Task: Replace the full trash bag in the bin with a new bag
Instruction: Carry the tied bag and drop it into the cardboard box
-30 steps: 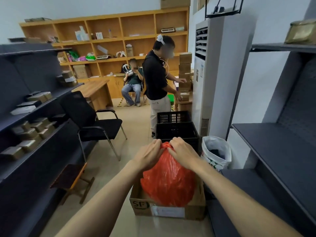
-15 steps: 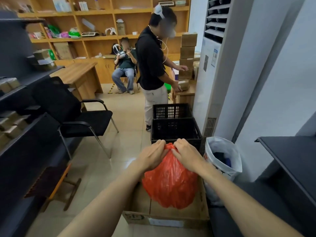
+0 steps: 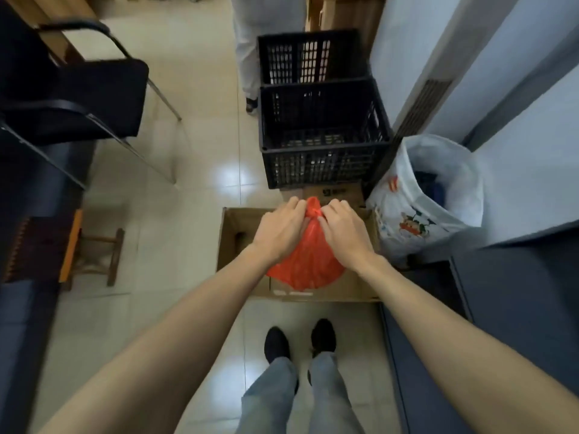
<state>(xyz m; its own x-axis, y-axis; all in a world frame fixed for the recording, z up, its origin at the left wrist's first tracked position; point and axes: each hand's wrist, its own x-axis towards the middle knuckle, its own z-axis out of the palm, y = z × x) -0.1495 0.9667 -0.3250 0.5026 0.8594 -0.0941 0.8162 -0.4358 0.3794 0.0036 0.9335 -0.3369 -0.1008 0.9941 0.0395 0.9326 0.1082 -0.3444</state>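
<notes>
**Both hands on the neck of the red bag**

My left hand [image 3: 279, 228] and my right hand [image 3: 343, 230] meet at the gathered top of the red trash bag [image 3: 305, 264], fingers curled round the twisted plastic on either side of the small knot that sticks up between them. The bag bulges out below my wrists, full and rounded, and sits in the open cardboard box [image 3: 232, 242] on the tiled floor [image 3: 175, 245] straight in front of me; whether its bottom rests on the box floor I cannot tell.

Just to the right of the box stands the bin with a white printed liner [image 3: 416, 223], dark things showing inside its open mouth. Beyond the box, touching its far edge, are two black plastic crates [image 3: 322, 133], one behind the other. A black chair [image 3: 94, 98] stands to the left, well apart, with a small wooden stool [image 3: 91, 258] nearer me beside dark shelving. My shoes [image 3: 299, 341] point at the box. Another person's pale trouser legs [image 3: 250, 42] stand beside the far crate.
</notes>
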